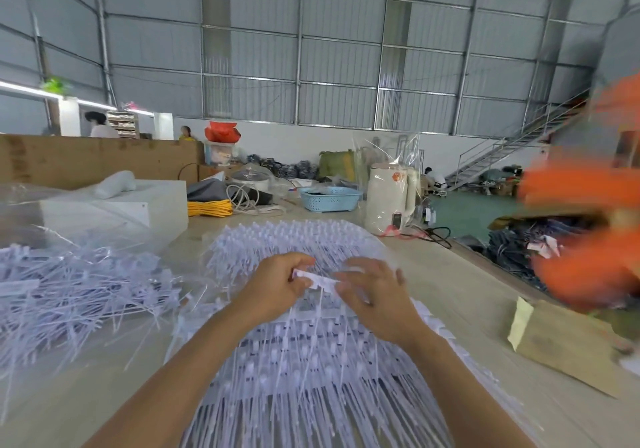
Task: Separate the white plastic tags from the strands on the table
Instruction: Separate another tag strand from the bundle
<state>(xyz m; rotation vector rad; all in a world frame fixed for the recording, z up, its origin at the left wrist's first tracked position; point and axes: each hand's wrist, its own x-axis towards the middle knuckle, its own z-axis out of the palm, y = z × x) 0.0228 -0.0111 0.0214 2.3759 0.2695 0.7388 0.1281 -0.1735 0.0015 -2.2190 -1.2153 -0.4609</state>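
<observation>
Both hands meet over the wide fan of white plastic tag strands (304,354) spread on the pale table (450,281). The left hand (277,283) pinches one end of a short white tag strip (317,280), the right hand (372,295) the other, held taut between them, probably to snap tags free. Left of it lies a loose heap of separated white pieces (69,291), kept well apart, likely the finished pile.

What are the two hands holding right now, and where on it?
A white tag strip: the left hand pinches its left end, the right hand its right end.
</observation>
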